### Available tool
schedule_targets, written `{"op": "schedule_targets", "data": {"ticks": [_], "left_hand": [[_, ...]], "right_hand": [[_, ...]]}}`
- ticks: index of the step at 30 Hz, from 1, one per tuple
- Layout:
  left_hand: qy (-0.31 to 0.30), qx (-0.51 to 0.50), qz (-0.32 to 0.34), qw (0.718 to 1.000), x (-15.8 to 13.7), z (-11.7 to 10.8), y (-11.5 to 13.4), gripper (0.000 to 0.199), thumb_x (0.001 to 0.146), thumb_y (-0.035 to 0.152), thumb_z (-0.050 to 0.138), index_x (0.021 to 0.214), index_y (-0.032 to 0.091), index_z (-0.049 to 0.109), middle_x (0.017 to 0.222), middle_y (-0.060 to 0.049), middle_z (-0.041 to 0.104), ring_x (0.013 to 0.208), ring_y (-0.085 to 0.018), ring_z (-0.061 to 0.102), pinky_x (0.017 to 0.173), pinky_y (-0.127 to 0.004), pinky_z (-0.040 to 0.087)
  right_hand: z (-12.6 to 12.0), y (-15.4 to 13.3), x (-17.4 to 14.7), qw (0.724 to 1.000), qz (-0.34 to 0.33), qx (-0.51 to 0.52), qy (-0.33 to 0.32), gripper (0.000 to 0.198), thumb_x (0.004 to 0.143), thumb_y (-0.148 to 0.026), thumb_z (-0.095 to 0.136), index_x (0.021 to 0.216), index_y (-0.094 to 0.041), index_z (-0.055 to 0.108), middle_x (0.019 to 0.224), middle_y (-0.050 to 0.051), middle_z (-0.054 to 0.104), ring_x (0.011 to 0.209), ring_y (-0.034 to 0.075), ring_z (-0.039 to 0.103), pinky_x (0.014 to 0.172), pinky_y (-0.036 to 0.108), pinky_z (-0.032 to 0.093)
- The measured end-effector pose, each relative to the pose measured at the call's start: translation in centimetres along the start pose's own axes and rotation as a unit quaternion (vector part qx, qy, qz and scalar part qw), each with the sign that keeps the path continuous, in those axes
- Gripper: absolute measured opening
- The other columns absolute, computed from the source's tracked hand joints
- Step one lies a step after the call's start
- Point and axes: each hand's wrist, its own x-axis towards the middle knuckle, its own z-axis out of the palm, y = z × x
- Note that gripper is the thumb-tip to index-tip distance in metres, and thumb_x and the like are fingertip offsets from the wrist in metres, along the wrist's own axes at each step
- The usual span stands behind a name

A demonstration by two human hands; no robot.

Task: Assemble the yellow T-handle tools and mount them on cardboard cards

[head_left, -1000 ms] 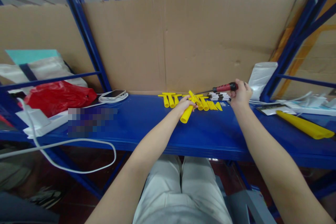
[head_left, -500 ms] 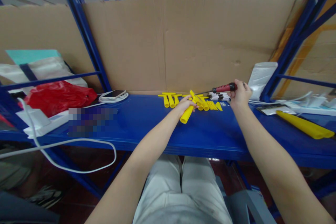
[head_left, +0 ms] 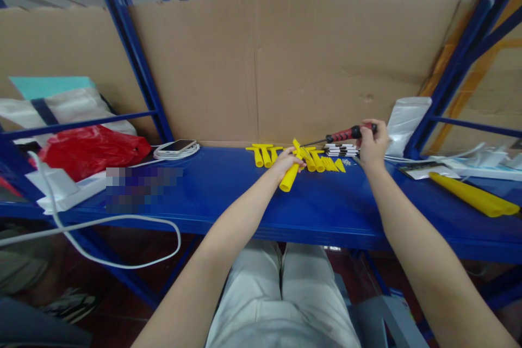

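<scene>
My left hand (head_left: 286, 163) is closed around a yellow T-shaped tool (head_left: 290, 178), its round hollow end tilted toward me. In my right hand (head_left: 375, 144) is a screwdriver (head_left: 346, 134) with a red and black handle. The screwdriver's thin shaft points left and reaches the crosspiece at the top of the yellow tool; the exact contact of the tip is too small to make out. Behind my left hand, more yellow T-shaped tools (head_left: 266, 157) lie in a row. Small yellow wedge-shaped pieces (head_left: 340, 165) and white-and-black parts (head_left: 341, 150) lie between my hands.
The blue shelf (head_left: 228, 190) backs onto a cardboard sheet (head_left: 196, 70). At left are a phone (head_left: 178, 145) on a coiled white cable, a red plastic bag (head_left: 92, 149) and a power strip (head_left: 73, 196). Long yellow pieces (head_left: 468, 193) lie at right beside a silvery pouch (head_left: 408, 122).
My right hand has shifted its grip on the screwdriver handle, and the screwdriver has moved slightly left and up. My left hand and the yellow tool have barely moved.
</scene>
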Motion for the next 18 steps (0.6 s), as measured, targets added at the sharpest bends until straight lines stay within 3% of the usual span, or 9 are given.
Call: {"op": "schedule_targets", "data": {"ticks": [8, 13, 18], "left_hand": [[0.049, 0.015, 0.028, 0.998, -0.07, -0.03, 0.21, 0.074, 0.059, -0.007, 0.055, 0.128, 0.015, 0.043, 0.093, -0.008, 0.067, 0.05, -0.009, 0.058, 0.044, -0.019, 0.041], [0.077, 0.016, 0.053, 0.995, -0.15, -0.05, 0.22, 0.075, 0.055, -0.008, 0.054, 0.125, 0.018, 0.045, 0.093, -0.005, 0.067, 0.052, -0.009, 0.058, 0.043, -0.018, 0.041], [0.081, 0.009, 0.06, 0.995, 0.05, -0.39, 0.17, 0.073, 0.057, -0.005, 0.055, 0.125, 0.021, 0.047, 0.093, -0.004, 0.066, 0.062, -0.013, 0.063, 0.044, -0.018, 0.041]], "right_hand": [[0.45, 0.22, 0.32, 0.996, 0.068, 0.047, -0.015, 0.034, 0.064, -0.038, 0.079, 0.086, -0.022, 0.057, 0.053, -0.01, 0.045, 0.033, 0.004, 0.036, 0.031, 0.018, 0.028], [0.43, -0.32, 0.34, 0.984, 0.148, 0.076, -0.058, 0.027, 0.075, -0.041, 0.07, 0.089, -0.022, 0.057, 0.049, -0.009, 0.049, 0.035, 0.007, 0.046, 0.033, 0.017, 0.035], [0.41, -0.71, 0.34, 0.972, 0.19, 0.082, -0.107, 0.024, 0.079, -0.039, 0.068, 0.079, -0.022, 0.051, 0.052, -0.008, 0.056, 0.038, 0.008, 0.051, 0.038, 0.017, 0.04]]}}
